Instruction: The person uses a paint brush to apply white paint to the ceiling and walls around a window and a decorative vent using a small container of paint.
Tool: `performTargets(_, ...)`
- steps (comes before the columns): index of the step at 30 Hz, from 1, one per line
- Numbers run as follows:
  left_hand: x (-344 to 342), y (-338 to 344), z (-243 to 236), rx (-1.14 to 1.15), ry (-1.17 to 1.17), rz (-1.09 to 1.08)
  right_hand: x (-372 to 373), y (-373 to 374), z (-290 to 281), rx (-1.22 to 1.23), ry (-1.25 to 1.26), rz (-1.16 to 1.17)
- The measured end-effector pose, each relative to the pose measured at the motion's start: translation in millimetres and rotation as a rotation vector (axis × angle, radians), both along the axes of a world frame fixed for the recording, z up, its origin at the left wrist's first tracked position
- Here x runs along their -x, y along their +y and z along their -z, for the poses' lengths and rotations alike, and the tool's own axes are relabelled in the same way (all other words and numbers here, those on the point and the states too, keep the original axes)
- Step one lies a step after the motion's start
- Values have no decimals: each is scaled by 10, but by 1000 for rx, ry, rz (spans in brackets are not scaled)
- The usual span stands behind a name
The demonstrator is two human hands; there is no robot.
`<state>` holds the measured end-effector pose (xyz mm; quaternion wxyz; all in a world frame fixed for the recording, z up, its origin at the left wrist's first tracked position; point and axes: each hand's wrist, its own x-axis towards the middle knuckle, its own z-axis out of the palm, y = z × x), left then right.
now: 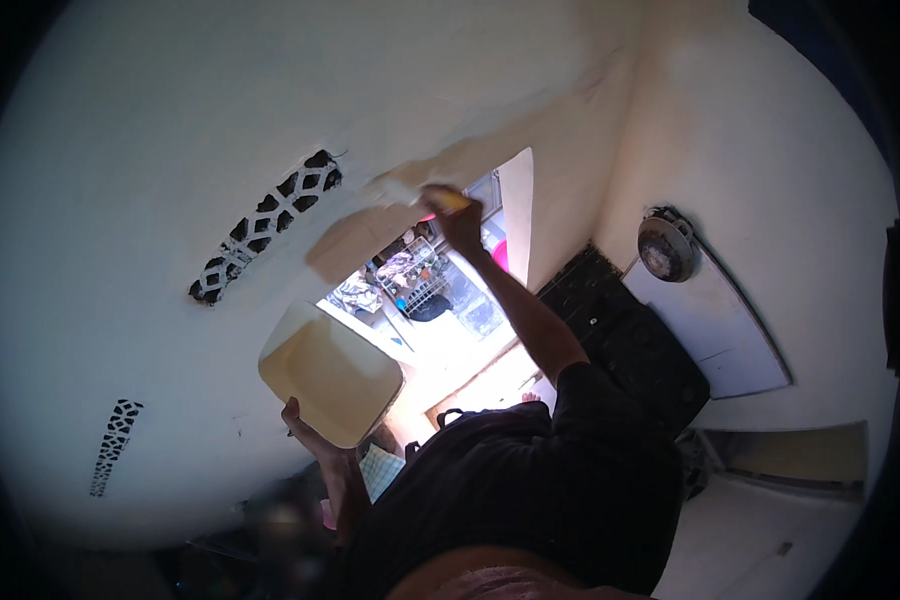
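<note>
My left hand (pixel 308 430) grips the lower left edge of a cream rectangular plastic tub (pixel 335 380). My right hand (pixel 455 215) is raised at the white wall (pixel 140 200), closed around a yellow-handled tool (pixel 450 200) that looks like a brush; its head is blurred against a beige, uneven band of wall above the doorway (pixel 440 300). Left of that band, a patterned vent opening (pixel 265 225) is set in the wall.
A dark stove-like unit (pixel 645 360) and a pale board (pixel 735 335) with a round metal pot or lid (pixel 667 250) stand at the right. A dish rack (pixel 415 275) shows through the doorway. A checked cloth (pixel 380 470) is low behind my left arm.
</note>
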<state>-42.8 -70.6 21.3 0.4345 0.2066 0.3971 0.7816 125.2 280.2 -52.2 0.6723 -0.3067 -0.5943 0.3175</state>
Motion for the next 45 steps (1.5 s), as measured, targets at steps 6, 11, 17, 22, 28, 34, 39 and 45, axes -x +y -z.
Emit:
performTargets(6, -143, 34, -74, 23, -77, -45, -1286, 869, -199, -43, 267, 491)
performTargets(11, -145, 85, -39, 38, -28, -21, -1069, 802, -242, -89, 2, 767)
performTargets(17, -72, 84, 75, 3, -42, 56, 245, -642, -232, -196, -54, 47)
performTargets(22, -255, 264, -17, 25, -35, 49, -59, -373, -540, -164, 10, -161)
performTargets(28, -513, 389, -79, 62, -99, -108, -1260, 924, -736, -177, 139, 346)
performTargets(34, -504, 575, 182, 7, 7, 30, -1777, 1300, -822, -187, 148, 754)
performTargets(39, -754, 765, 28, 17, -144, -11, -866, 682, -538, -162, 60, 410)
performTargets(45, -638, 840, 274, -31, -125, 31, -499, -158, -713, -241, -155, -238)
